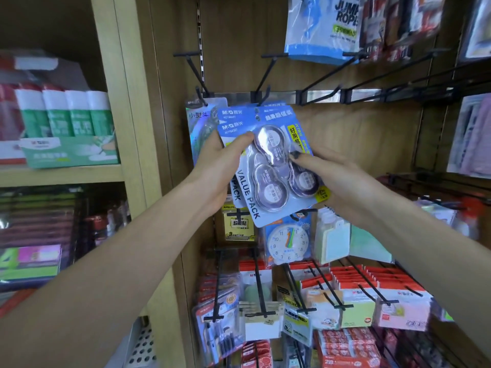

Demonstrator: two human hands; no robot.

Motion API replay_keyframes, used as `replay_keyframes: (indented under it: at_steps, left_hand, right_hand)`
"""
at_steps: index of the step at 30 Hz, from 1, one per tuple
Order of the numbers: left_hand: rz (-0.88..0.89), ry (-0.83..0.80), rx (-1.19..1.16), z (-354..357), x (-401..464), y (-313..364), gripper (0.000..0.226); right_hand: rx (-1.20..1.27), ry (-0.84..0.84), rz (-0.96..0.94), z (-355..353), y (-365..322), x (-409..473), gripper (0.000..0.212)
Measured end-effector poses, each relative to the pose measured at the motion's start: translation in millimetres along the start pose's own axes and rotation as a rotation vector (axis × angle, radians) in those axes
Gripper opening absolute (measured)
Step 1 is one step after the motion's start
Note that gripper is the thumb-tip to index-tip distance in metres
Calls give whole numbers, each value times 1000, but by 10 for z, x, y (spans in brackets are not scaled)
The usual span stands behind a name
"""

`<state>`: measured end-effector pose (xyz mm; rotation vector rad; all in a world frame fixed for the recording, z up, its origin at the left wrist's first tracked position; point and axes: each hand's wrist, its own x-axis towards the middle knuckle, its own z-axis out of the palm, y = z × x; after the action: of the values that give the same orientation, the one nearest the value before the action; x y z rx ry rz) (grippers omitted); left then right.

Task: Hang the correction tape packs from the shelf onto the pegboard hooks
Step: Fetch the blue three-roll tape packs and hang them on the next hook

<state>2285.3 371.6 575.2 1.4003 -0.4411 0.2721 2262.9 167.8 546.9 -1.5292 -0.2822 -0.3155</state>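
**Packs at the hook, holes still to thread**

Both hands are up at the pegboard with a small stack of packs point(268, 160), blue cards with clear blisters, held tilted just below the steel rail point(318, 96). The left hand point(216, 166) grips the stack's left edge, thumb curled over the front, fingers clamped behind. The right hand point(337, 179) pinches the right edge, thumb pressed on the blister; the rest of its fingers are hidden behind the card, so how they lie I cannot tell.

The cards' top edge sits right under the second hook point(261, 94) from the rail's left end, and the punched holes near the top look close to the hook's tip but not on it, as far as the blur allows. On the first hook point(199, 95), at the rail's left end, another pack point(199, 120) already hangs, partly covered by the held stack.

Now the trick, as I judge it: square the stack first, because it leans to the left and the cards are fanned, so the holes will not line up. Lift until the holes meet the tip, feed the front card on, then push back along the wire. The left hand should steady from below while the right guides the top. The risk is a card slipping from the fan or snagging the neighbour.
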Motion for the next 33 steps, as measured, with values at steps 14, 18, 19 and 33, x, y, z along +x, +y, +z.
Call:
replay_keyframes:
  at_steps: [14,18,19,33]
  left_hand:
    - [143,-12,-77,-2,-119,54,30]
    - [127,-25,-33,36,-77,89,33]
    - [127,-27,-30,42,-59,93,34]
    - [105,4,-23,46,110,140,38]
  right_hand:
    - [-35,53,-97,107,-55,-388,29]
    - [-33,116,-98,112,-66,-405,30]
    - [-32,125,-95,117,-76,-407,30]
    - [51,156,-78,171,-151,-278,31]
